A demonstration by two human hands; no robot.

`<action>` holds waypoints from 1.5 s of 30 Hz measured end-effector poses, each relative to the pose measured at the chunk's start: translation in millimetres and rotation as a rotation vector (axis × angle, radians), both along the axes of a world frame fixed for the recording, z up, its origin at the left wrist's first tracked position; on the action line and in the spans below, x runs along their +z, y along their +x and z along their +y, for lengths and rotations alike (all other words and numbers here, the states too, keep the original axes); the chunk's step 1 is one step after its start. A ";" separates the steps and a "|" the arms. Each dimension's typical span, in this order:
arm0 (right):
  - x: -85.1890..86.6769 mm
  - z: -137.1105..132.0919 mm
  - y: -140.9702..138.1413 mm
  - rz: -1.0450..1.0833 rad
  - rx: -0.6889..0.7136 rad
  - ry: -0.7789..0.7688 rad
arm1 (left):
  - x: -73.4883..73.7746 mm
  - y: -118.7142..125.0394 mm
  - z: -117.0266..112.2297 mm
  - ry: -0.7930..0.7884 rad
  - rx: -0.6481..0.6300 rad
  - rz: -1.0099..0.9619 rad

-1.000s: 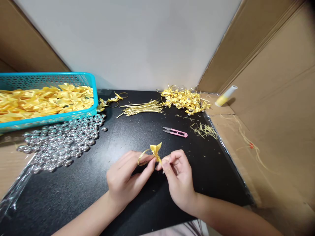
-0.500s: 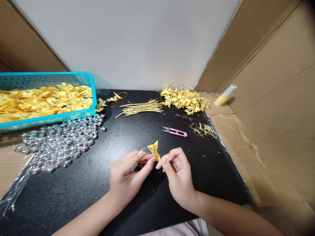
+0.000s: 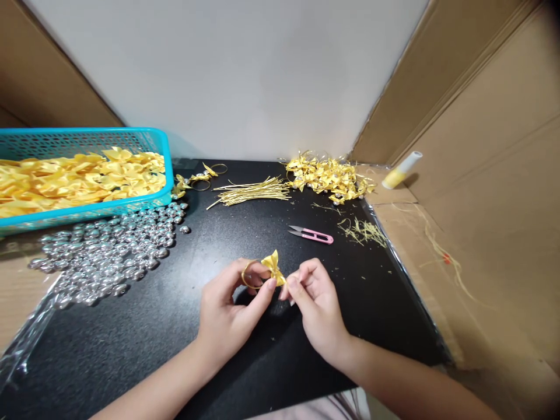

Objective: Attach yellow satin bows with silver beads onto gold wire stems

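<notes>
Item in hand: one yellow bow (image 3: 272,265) on a gold ring (image 3: 247,275), held just above the black mat (image 3: 210,239), near its front middle. Your left hand (image 3: 230,312) had its thumb and fingers closed in a pinch on the ring, beside the bow. Your right hand (image 3: 317,309) was curled, with its fingertips pinched shut on the bow's lower end, touching the left fingertips. Behind the hands lay pink snips (image 3: 311,235), with clippings (image 3: 363,230) to their right. Farther back were a wire bundle (image 3: 251,191) and a bow pile (image 3: 328,175). At left sat a blue basket (image 3: 167,157) of yellow ribbon, with silver beads (image 3: 105,251) spread in front of it. A tube (image 3: 401,170) lay on the cardboard at right.
</notes>
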State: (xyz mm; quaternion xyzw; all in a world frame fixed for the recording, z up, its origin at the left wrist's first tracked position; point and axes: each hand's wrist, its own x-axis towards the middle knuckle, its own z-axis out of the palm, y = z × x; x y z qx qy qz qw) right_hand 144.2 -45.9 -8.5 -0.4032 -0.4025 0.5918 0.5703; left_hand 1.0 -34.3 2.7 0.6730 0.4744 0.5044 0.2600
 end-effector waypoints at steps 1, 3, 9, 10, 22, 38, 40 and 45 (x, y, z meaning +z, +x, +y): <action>-0.6 0.4 0.3 0.014 0.017 -0.013 | -1.0 -0.1 -0.2 0.002 0.006 -0.005; -1.9 1.0 0.8 0.048 0.047 -0.038 | -2.1 -0.2 -0.1 0.006 0.005 -0.001; -2.6 2.6 0.6 0.177 0.114 -0.067 | 0.8 -0.6 2.7 0.000 -0.059 0.008; -2.3 2.9 0.5 0.194 0.121 -0.064 | 1.4 -0.7 2.9 -0.009 -0.073 0.001; -4.2 3.7 1.7 0.243 0.130 -0.051 | 3.3 -2.6 -0.5 0.046 -0.004 0.028; -3.5 1.7 1.2 0.240 0.130 -0.056 | 3.0 -4.0 -0.1 0.065 -0.006 0.048; -3.4 1.2 1.3 0.234 0.128 -0.059 | 5.6 -3.2 0.3 0.072 0.004 0.062; -2.7 2.2 0.4 0.219 0.120 -0.065 | 8.6 -2.1 0.5 0.086 0.032 0.099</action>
